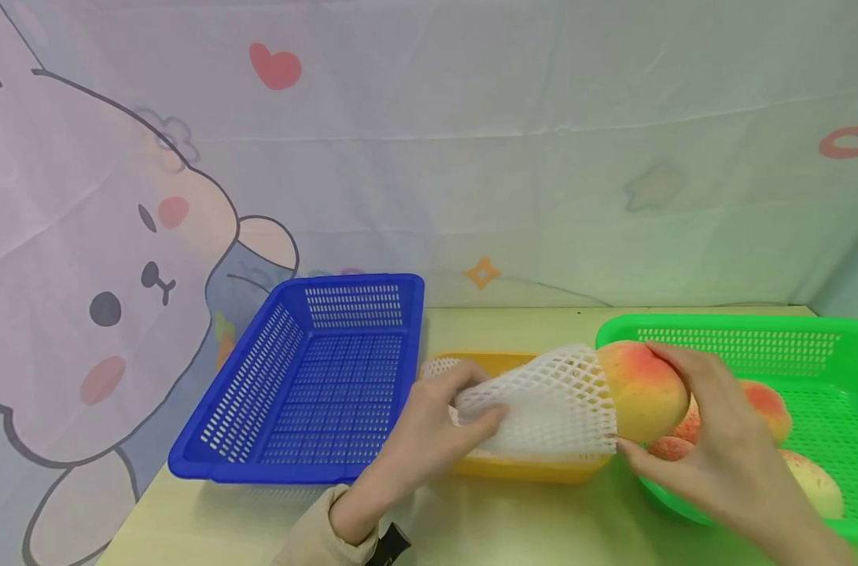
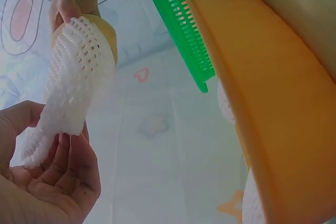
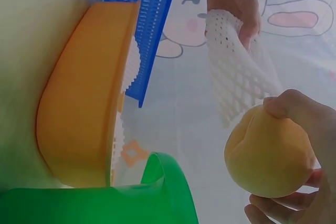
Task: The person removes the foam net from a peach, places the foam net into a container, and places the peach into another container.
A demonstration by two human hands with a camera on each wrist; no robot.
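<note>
A yellow-red peach (image 1: 644,393) is held by my right hand (image 1: 729,444), thumb below it and fingers over its top and far side. My left hand (image 1: 429,428) pinches the narrow end of a white foam net sleeve (image 1: 566,401). The sleeve's wide mouth meets the left side of the peach in the head view; in the left wrist view the net (image 2: 79,72) covers part of the fruit. From the right wrist, most of the peach (image 3: 268,153) shows bare. Both hands are above a yellow-orange basket (image 1: 528,472).
More foam nets (image 3: 132,66) lie in the yellow-orange basket. At left stands a blue basket (image 1: 205,472) with nothing visible inside. The green basket (image 1: 726,322) at right contains several peaches (image 1: 814,483). Behind the table (image 1: 499,527) hangs a printed cloth (image 1: 429,189).
</note>
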